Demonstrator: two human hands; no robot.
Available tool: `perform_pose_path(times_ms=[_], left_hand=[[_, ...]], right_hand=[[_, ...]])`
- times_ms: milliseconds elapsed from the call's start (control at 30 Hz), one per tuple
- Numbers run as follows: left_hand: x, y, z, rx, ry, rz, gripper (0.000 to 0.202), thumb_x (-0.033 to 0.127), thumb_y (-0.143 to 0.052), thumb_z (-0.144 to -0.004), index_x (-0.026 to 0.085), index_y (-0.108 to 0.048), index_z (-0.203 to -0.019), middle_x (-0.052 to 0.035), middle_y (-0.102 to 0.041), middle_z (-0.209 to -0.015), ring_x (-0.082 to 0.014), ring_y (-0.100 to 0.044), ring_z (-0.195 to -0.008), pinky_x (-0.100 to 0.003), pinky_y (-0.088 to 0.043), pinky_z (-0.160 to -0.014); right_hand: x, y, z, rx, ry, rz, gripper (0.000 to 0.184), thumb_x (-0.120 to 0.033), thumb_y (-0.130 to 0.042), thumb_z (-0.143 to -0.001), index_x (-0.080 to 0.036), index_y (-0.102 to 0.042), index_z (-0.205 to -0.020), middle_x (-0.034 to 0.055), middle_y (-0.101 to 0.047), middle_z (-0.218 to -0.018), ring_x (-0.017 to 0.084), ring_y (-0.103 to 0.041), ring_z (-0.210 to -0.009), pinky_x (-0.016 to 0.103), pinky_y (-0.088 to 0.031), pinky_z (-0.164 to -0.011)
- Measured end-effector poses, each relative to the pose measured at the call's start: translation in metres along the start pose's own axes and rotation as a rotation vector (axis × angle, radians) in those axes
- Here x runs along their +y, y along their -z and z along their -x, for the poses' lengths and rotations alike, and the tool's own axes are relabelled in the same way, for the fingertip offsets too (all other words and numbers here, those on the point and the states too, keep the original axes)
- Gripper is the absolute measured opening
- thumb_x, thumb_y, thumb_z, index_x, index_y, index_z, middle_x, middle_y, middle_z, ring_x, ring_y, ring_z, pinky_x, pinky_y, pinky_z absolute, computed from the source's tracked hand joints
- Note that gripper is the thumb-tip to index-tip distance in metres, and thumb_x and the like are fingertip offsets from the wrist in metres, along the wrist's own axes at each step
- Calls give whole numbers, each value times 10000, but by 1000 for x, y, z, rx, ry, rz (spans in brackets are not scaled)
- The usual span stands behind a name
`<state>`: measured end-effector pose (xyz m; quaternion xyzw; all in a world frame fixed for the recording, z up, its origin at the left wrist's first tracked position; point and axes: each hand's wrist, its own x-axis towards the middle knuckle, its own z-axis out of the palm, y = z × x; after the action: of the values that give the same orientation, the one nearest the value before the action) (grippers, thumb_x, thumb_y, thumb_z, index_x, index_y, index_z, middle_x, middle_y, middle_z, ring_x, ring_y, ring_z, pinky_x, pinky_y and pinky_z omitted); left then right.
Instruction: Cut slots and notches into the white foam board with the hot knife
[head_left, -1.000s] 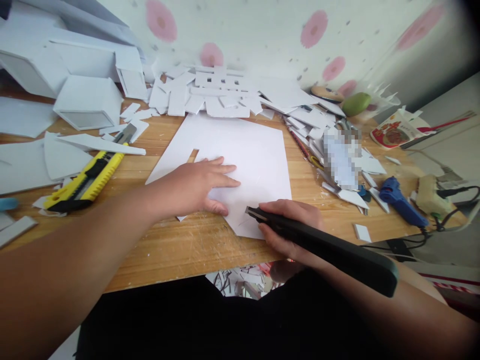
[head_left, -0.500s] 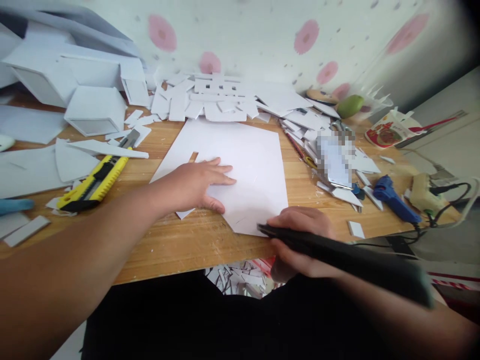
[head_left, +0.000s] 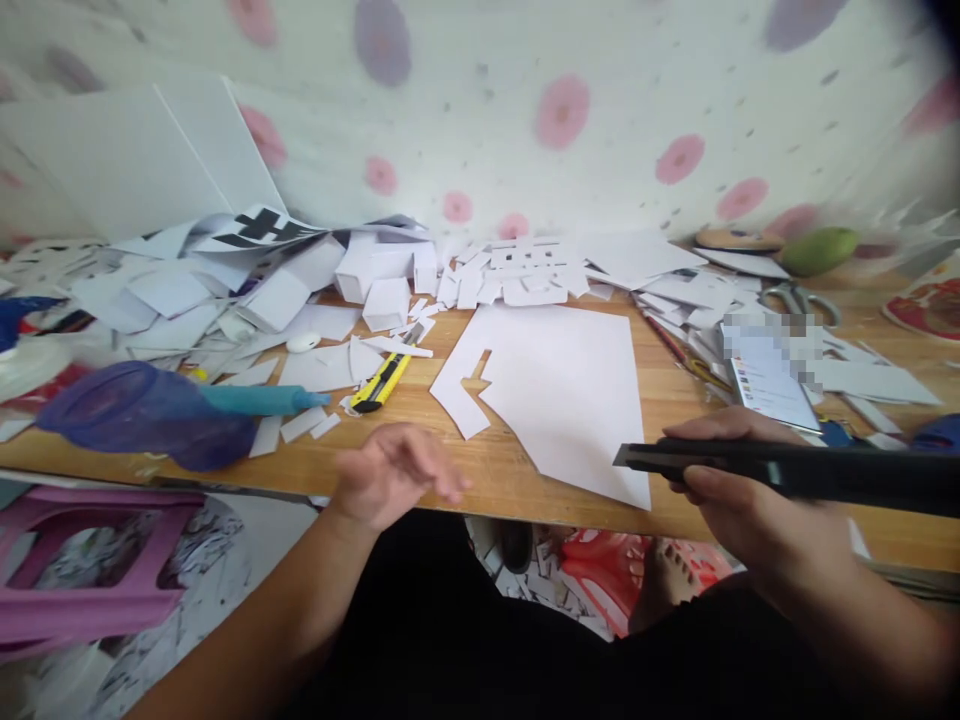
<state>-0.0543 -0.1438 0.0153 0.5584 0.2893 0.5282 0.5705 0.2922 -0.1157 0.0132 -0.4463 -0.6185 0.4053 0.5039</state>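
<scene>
My right hand [head_left: 757, 500] grips a black utility knife [head_left: 795, 470], its blade pointing left over the near right corner of a white foam board sheet [head_left: 570, 400]. I cannot tell whether the blade touches the sheet. That sheet has a slot and a notch cut into its left side. My left hand [head_left: 401, 475] is off the board, over the table's front edge, palm turned inward and fingers loosely bent with nothing visible in them. Beyond it on the table lies a yellow utility knife [head_left: 386, 380] among white scraps.
White cut pieces and box shapes [head_left: 386, 300] crowd the back and left of the wooden table [head_left: 480, 485]. A phone [head_left: 772, 375], scissors [head_left: 802, 300] and a green fruit [head_left: 821, 250] lie at right. A teal tube [head_left: 259, 398] is at left, a pink stool [head_left: 90, 570] below.
My left hand has lifted off the board and drawn back toward the table's front edge. The view has tilted up and widened leftward. The black knife stays in my right hand.
</scene>
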Motion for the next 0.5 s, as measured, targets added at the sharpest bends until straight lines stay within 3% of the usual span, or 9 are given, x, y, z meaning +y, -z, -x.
perform_pose_path(times_ms=[67,133,200,233,300,367,433,500], left_hand=[[7,17,17,164,33,122,762,984,-522,-626,228,-530,-535,69,-403,-351,-98,-385,-294,-293,-520,-466],[16,32,23,384,11,184,763,980,-511,-644,229,-476,-521,111,-168,-323,-47,-110,-282,-248,-442,-417],[22,37,18,543,6,147,718,923,-474,-751,235,-484,-547,110,-128,-361,-51,-31,-335,-250,-449,-463],[23,35,13,559,6,80,694,889,-455,-797,240,-492,-556,107,-136,-363,-58,-49,-338,-259,-464,-491],[21,24,0,450,52,-120,613,794,-469,-871,251,-532,-594,108,-208,-349,-78,-171,-334,-297,-520,-583],[17,7,-16,269,115,-292,441,619,-622,-883,246,-608,-649,94,-399,-373,-100,-368,-374,-308,-534,-639],[16,-8,-35,43,135,-490,250,435,-745,-836,223,-688,-714,35,-632,-537,-133,-557,-507,-279,-501,-629],[16,-19,-59,-238,67,-833,186,398,-705,-861,224,-730,-800,-4,-739,-755,-166,-651,-669,-275,-476,-650]], right_hand=[[1,2,3,-8,-17,-12,250,-338,-843,-750,-242,-760,-966,60,-746,-857,227,-709,-686,321,-569,-536],[1,-1,4,-23,-29,-60,255,-346,-855,-748,-229,-761,-954,57,-738,-808,211,-690,-628,308,-548,-493],[-2,-8,3,-36,-29,-161,269,-369,-843,-777,-229,-755,-989,48,-737,-774,197,-684,-600,298,-548,-490],[-3,-11,2,-44,-29,-211,291,-383,-826,-803,-235,-748,-1041,47,-746,-785,198,-696,-615,305,-568,-520],[-5,-18,-2,-56,-28,-261,354,-405,-782,-858,-247,-712,-1167,61,-773,-868,216,-738,-700,352,-619,-629],[-4,-20,-6,-77,-36,-190,363,-405,-761,-883,-234,-692,-1195,73,-781,-916,232,-760,-757,386,-640,-695],[-2,-19,-13,-130,-31,-30,331,-400,-776,-868,-211,-710,-1131,73,-780,-890,228,-760,-757,377,-642,-708],[0,-15,-21,-187,30,137,282,-370,-812,-822,-204,-735,-1037,75,-782,-917,230,-757,-816,363,-636,-741]])
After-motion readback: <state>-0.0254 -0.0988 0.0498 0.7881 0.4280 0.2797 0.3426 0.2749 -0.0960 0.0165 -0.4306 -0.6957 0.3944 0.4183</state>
